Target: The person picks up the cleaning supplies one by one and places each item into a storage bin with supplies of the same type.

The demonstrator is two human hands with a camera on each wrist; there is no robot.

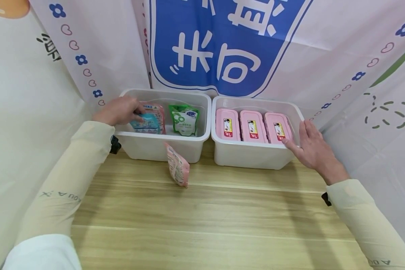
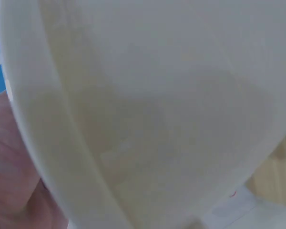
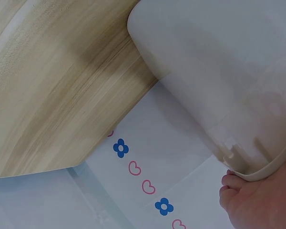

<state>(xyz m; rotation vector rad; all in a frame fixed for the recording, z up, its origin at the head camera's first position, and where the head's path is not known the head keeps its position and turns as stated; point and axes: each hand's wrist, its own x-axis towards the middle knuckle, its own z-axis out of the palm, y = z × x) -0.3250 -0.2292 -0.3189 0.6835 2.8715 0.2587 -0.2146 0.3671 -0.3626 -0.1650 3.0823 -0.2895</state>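
Observation:
My left hand (image 1: 119, 110) reaches over the left corner of the left white bin (image 1: 163, 140), its fingers and thumb gripping a blue pouch (image 1: 146, 123) inside. Behind the blue pouch is a pink pouch (image 1: 160, 114), and a green-and-white refill pouch (image 1: 185, 120) leans to their right. In the left wrist view, the bin's outer wall (image 2: 157, 95) hides most of the scene. My right hand (image 1: 312, 146) holds the right corner of the right white bin (image 1: 253, 155); in the right wrist view its fingertips (image 3: 229, 183) curl round the rim.
Three pink lidded boxes (image 1: 253, 125) sit side by side in the right bin. Another pink pouch (image 1: 178, 167) stands tilted on the wooden table (image 1: 202, 221) in front of the left bin. Printed cloth (image 1: 344, 30) walls in the back and sides.

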